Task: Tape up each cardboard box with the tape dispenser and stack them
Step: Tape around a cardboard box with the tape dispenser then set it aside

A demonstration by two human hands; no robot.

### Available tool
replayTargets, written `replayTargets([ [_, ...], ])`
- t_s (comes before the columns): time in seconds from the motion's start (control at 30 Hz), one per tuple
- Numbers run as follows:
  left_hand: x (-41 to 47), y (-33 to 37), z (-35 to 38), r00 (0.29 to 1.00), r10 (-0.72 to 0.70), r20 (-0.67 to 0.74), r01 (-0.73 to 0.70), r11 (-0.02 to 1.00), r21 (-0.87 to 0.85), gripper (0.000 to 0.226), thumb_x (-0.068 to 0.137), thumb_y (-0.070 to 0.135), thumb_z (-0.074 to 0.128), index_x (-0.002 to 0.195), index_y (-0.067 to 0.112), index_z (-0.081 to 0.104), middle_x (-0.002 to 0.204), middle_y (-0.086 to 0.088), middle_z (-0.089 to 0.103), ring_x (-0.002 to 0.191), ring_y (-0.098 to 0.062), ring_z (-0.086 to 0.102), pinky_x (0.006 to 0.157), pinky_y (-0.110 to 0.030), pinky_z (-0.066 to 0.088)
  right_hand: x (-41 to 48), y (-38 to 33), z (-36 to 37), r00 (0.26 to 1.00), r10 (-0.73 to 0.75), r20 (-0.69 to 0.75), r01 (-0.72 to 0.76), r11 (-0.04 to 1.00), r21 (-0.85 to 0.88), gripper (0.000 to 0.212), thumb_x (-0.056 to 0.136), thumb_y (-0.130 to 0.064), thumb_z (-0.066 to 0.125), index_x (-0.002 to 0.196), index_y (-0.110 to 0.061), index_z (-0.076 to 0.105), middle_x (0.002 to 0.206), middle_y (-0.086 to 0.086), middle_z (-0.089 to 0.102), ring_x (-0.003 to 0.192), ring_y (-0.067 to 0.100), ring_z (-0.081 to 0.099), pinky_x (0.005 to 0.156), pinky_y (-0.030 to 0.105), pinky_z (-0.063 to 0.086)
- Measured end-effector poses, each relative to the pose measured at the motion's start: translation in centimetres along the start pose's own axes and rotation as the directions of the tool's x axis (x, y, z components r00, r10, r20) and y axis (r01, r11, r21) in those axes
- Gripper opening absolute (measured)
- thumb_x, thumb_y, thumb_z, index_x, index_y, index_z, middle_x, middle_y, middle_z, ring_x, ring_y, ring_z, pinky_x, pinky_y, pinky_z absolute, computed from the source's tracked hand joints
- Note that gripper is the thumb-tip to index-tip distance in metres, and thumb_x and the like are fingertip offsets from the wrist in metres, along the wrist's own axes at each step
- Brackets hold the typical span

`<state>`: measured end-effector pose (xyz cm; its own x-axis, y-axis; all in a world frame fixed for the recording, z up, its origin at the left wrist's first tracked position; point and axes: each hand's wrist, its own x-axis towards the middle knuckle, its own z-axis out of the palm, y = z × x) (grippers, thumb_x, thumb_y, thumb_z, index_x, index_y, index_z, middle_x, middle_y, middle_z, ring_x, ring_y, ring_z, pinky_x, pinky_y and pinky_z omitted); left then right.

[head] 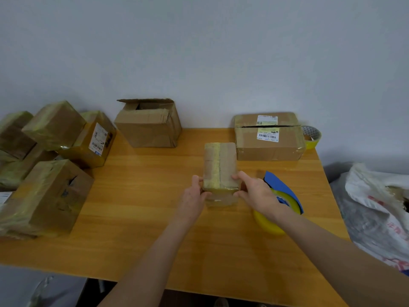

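A small cardboard box (220, 167) with a strip of yellowish tape along its top seam stands mid-table. My left hand (194, 196) grips its near left side and my right hand (256, 192) grips its near right side. The blue tape dispenser (281, 187) with a yellow tape roll lies on the table just right of the box, partly hidden behind my right wrist. An open-flapped box (148, 127) sits at the back. A labelled box (269, 140) with an unsealed slit on top sits back right.
A pile of several taped boxes (53, 165) fills the table's left end. A spare yellow tape roll (312, 136) stands at the back right corner. A white plastic bag (376, 209) lies off the wooden table (141, 209) on the right. The wall runs behind.
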<state>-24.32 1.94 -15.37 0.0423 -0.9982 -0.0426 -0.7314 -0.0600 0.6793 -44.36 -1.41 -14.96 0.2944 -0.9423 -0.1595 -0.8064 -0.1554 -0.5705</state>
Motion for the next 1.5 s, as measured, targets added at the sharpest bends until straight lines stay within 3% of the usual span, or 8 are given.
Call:
replayTargets([
  [0.3, 1.3, 2.9, -0.1, 0.983, -0.16, -0.088, 0.181, 0.921, 0.344, 0.095, 0.08, 0.072, 0.051, 0.148, 0.011, 0.024, 0.145, -0.011, 0.027, 0.13, -0.026, 0.034, 0.101, -0.035, 0.038, -0.8, -1.8, 1.9, 0.996, -0.079, 0.048, 0.065, 0.967, 0.247, 0.052, 0.091, -0.004, 0.059, 0.136, -0.026, 0.047, 0.097, -0.012, 0.062, 0.097, 0.013, 0.063, 0.078, 0.021, 0.054],
  [0.47, 2.6, 3.5, -1.6, 0.971, -0.181, 0.153, 0.091, 0.882, 0.463, 0.099, 0.076, 0.054, 0.066, 0.152, 0.019, 0.013, 0.154, -0.011, 0.014, 0.14, -0.031, 0.021, 0.113, -0.044, 0.029, -0.7, -0.5, -0.3, 0.966, 0.133, -0.22, -0.078, 0.968, 0.24, 0.034, 0.094, -0.018, 0.059, 0.127, -0.019, 0.054, 0.088, -0.013, 0.056, 0.077, 0.004, 0.057, 0.065, 0.019, 0.049],
  [0.63, 2.7, 2.4, -4.7, 0.939, 0.036, 0.342, -0.248, 0.76, 0.6, 0.071, 0.088, 0.016, 0.057, 0.147, 0.041, 0.026, 0.161, 0.002, 0.003, 0.148, -0.023, 0.002, 0.119, -0.046, 0.016, 0.7, -0.1, -2.5, 0.967, 0.17, -0.19, -0.151, 0.983, 0.108, 0.067, 0.092, -0.037, 0.061, 0.149, -0.024, 0.03, 0.146, 0.0, 0.036, 0.126, 0.022, 0.044, 0.093, 0.038, 0.049],
  [0.77, 0.8, 2.2, -3.2, 0.984, -0.099, -0.15, 0.143, 0.936, 0.322, 0.062, 0.091, 0.018, 0.057, 0.147, 0.023, 0.031, 0.156, -0.01, 0.015, 0.136, -0.028, 0.033, 0.102, -0.037, 0.044, 1.6, -1.1, -2.0, 0.99, 0.142, -0.011, -0.141, 0.986, 0.089, 0.081, 0.09, -0.044, 0.063, 0.154, -0.024, 0.018, 0.156, -0.001, 0.027, 0.136, 0.025, 0.038, 0.104, 0.042, 0.043],
  [0.9, 0.2, 2.2, -2.0, 0.929, -0.346, -0.13, 0.341, 0.938, -0.06, 0.071, 0.09, 0.031, 0.062, 0.148, 0.015, 0.025, 0.147, -0.013, 0.023, 0.109, -0.021, 0.044, 0.084, -0.028, 0.041, 1.0, -1.8, -1.6, 0.977, 0.212, -0.015, -0.212, 0.976, -0.046, 0.071, 0.081, -0.062, 0.063, 0.14, -0.029, 0.042, 0.133, -0.001, 0.051, 0.113, 0.021, 0.056, 0.083, 0.038, 0.053],
  [1.1, 0.5, 2.9, -0.1, 0.969, -0.206, 0.14, 0.2, 0.978, 0.058, 0.085, 0.087, 0.051, 0.06, 0.153, 0.018, 0.017, 0.161, -0.004, -0.009, 0.147, -0.023, 0.004, 0.116, -0.04, 0.02, -1.4, -2.0, -0.8, 0.984, 0.17, 0.054, -0.168, 0.985, -0.039, 0.043, 0.087, -0.063, 0.055, 0.108, -0.026, 0.057, 0.085, -0.006, 0.065, 0.076, 0.014, 0.062, 0.055, 0.029, 0.048],
  [1.37, -0.5, 3.2, 0.5, 0.942, 0.089, 0.322, -0.238, 0.855, 0.46, 0.088, 0.08, 0.07, 0.053, 0.151, 0.041, 0.01, 0.162, -0.001, -0.004, 0.148, -0.022, -0.009, 0.118, -0.046, 0.002, -3.4, 6.4, -3.8, 0.858, 0.51, -0.06, -0.509, 0.831, -0.223, 0.075, 0.084, -0.054, 0.066, 0.141, -0.016, 0.035, 0.135, 0.01, 0.044, 0.122, 0.03, 0.047, 0.095, 0.039, 0.047],
  [1.5, 0.1, 2.5, -0.7, 0.902, 0.121, 0.415, -0.289, 0.882, 0.372, 0.085, 0.081, 0.058, 0.063, 0.15, 0.042, 0.017, 0.162, 0.003, -0.004, 0.147, -0.017, -0.01, 0.119, -0.047, 0.003, -3.4, 8.8, -3.2, 0.785, 0.611, 0.104, -0.598, 0.79, -0.136, 0.052, 0.089, -0.044, 0.066, 0.125, -0.011, 0.048, 0.094, 0.008, 0.06, 0.073, 0.021, 0.06, 0.058, 0.032, 0.048],
])
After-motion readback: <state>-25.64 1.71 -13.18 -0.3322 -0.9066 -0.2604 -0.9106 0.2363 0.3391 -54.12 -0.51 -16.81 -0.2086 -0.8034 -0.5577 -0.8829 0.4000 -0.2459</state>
